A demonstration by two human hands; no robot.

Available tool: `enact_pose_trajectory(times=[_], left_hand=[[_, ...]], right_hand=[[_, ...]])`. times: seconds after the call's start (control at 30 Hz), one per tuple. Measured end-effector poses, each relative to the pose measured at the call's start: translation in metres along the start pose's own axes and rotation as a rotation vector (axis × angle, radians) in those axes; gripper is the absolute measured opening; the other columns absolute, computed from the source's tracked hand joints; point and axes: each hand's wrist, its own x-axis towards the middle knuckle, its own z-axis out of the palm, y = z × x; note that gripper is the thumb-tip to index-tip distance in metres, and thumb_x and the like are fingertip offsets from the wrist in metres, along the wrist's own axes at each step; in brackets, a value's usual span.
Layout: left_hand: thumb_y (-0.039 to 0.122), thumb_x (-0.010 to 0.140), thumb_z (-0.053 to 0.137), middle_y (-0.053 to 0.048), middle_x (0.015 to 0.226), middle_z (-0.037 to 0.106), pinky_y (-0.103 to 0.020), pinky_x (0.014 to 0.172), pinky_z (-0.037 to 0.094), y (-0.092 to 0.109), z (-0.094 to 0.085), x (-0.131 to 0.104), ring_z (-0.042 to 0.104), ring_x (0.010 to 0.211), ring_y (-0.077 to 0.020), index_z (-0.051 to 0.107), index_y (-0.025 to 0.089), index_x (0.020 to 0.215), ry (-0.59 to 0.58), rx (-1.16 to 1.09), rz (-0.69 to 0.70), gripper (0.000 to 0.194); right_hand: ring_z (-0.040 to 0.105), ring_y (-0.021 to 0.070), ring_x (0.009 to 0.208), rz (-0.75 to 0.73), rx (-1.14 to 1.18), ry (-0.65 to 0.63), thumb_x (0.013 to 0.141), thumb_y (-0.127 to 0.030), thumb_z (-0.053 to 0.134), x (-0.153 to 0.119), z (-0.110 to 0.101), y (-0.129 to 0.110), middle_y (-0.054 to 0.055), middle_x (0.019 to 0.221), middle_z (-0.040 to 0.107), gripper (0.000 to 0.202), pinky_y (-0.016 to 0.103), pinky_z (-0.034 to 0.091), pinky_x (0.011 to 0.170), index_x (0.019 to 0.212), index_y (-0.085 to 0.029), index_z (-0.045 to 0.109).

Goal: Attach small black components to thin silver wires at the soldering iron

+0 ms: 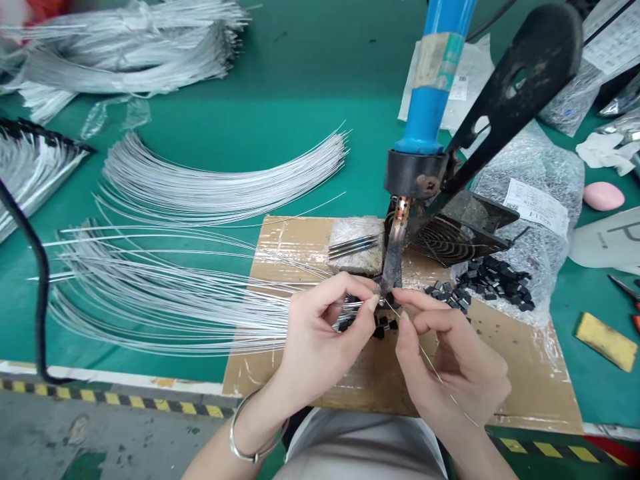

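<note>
My left hand [325, 337] is closed in a pinch just left of the soldering iron's tip, on a thin white wire whose end is mostly hidden by the fingers. My right hand [453, 360] pinches a thin strand of solder wire [431, 364], which trails down across the palm. Both sets of fingertips nearly meet under the tip of the blue-handled soldering iron [395, 257], held upright in a black stand [520, 73]. Under the hands lie several small black connectors [383, 327]. Loose white wires [175, 300] fan out to the left.
A cardboard sheet [530, 373] covers the green table's front. Behind the hands sit a pale block [355, 230] with dark-tipped wires and a black fan [440, 233]. Black connectors [495, 283] spill from a plastic bag [535, 173]. A wire bundle [225, 183] and a yellow sponge [606, 341] lie farther out.
</note>
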Motion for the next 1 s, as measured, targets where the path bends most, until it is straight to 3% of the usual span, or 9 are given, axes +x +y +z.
enact_pose_trajectory(times=[0.8,1.0], left_hand=[[0.012,0.086,0.070,-0.003,0.081,0.082,-0.021,0.049,0.042,0.0024,0.0019,-0.0004,0.069,0.068,-0.0146,0.072,0.019,0.075,0.002,0.020,-0.008,0.013],[0.012,0.086,0.070,-0.003,0.081,0.082,-0.021,0.047,0.038,0.0029,0.0016,-0.0016,0.068,0.068,-0.0142,0.071,0.019,0.074,0.003,0.017,-0.008,0.014]], right_hand=[[0.084,0.0125,0.087,-0.166,-0.089,0.030,0.091,-0.004,0.073,0.0033,0.0014,0.0032,0.004,0.109,0.086,0.019,0.016,0.065,0.084,0.088,-0.020,0.063],[0.085,0.0148,0.084,-0.178,-0.122,0.048,0.092,-0.006,0.074,0.0037,0.0018,0.0018,0.004,0.108,0.086,0.018,0.019,0.068,0.082,0.088,-0.021,0.064]])
